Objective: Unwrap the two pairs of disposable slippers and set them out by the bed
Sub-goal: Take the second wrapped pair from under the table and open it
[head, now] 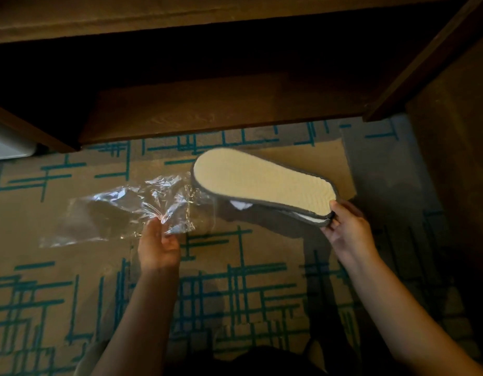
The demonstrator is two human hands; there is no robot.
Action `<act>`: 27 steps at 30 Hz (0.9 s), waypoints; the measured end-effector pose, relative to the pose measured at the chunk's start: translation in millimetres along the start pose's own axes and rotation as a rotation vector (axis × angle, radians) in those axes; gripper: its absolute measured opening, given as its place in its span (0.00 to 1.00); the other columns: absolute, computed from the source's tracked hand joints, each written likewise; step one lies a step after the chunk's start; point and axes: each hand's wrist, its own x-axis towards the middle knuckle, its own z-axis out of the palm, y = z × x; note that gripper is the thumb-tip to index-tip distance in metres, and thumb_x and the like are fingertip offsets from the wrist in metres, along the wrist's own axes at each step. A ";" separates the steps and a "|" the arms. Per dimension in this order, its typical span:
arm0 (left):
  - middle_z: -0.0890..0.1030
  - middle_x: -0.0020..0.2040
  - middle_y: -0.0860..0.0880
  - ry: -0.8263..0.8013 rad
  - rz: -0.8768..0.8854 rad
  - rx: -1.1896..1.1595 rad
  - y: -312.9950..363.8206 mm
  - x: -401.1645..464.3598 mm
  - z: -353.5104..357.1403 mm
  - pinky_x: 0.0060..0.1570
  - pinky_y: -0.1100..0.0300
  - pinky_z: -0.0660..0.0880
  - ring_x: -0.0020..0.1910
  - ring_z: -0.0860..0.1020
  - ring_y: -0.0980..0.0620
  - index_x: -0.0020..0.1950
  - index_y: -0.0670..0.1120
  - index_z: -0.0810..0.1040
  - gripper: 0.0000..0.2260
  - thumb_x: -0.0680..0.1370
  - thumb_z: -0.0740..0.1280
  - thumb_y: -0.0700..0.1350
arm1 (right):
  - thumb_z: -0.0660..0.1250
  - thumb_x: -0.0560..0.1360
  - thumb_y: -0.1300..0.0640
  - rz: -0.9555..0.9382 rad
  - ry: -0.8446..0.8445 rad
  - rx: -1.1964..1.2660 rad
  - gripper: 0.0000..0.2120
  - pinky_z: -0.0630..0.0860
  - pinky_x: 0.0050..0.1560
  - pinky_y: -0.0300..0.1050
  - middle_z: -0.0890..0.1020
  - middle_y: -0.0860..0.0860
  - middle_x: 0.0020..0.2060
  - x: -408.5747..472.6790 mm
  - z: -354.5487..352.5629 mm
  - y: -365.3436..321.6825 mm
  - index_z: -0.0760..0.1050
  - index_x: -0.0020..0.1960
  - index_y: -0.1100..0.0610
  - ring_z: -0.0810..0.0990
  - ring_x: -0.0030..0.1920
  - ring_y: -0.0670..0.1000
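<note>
Far out to the left of my left hand's hold, a white object (9,146) sits tucked under a dark wooden edge; too little of it shows for me to say what it is. Below it runs the carpet (58,267), tan with teal line work.

Coming in, the clear plastic wrapper (121,210) hangs crumpled and loose, trailing out to the left of my grip and lifted off the carpet. My left hand (160,246) has it by the right-hand end, fingers curled and pinching the film at its lower edge. The wrapper's mouth reaches right, up to the toe of the slippers.

Right of that pinch, the pair of slippers (262,183) is in the air, held between my two hands and tilted so the pale cream sole faces up at me. The pair is stacked flat together, grey edging around the sole, grey upper underneath, a sliver of white lining showing between. The toe end sits just at the wrapper's opening; whether it is fully clear of the film I cannot tell.

My right hand (348,229) clamps the heel end, thumb on top of the sole, fingers under it.

Beyond both hands stands dark wooden furniture (221,112), with a shadowed recess above its low front edge.
</note>
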 end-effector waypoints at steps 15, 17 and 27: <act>0.74 0.55 0.37 0.429 0.420 0.740 -21.6 -22.5 -25.6 0.51 0.47 0.72 0.56 0.74 0.39 0.57 0.39 0.74 0.17 0.74 0.60 0.49 | 0.60 0.77 0.63 0.021 -0.053 0.207 0.07 0.82 0.40 0.42 0.86 0.51 0.38 3.1 0.9 -3.5 0.75 0.49 0.54 0.80 0.49 0.49; 0.69 0.62 0.35 0.421 0.725 0.995 -25.9 -35.5 -34.2 0.57 0.51 0.66 0.61 0.68 0.38 0.63 0.40 0.70 0.18 0.74 0.61 0.43 | 0.60 0.77 0.63 0.019 -0.060 0.204 0.07 0.83 0.38 0.40 0.86 0.49 0.33 3.7 0.4 -1.5 0.76 0.50 0.55 0.81 0.48 0.49; 0.55 0.76 0.46 -0.104 0.769 1.955 -21.4 5.5 -28.5 0.72 0.39 0.52 0.75 0.52 0.43 0.71 0.53 0.61 0.24 0.76 0.57 0.56 | 0.62 0.76 0.65 0.028 -0.095 0.158 0.08 0.82 0.35 0.43 0.83 0.52 0.40 1.5 3.4 5.8 0.72 0.49 0.53 0.85 0.37 0.48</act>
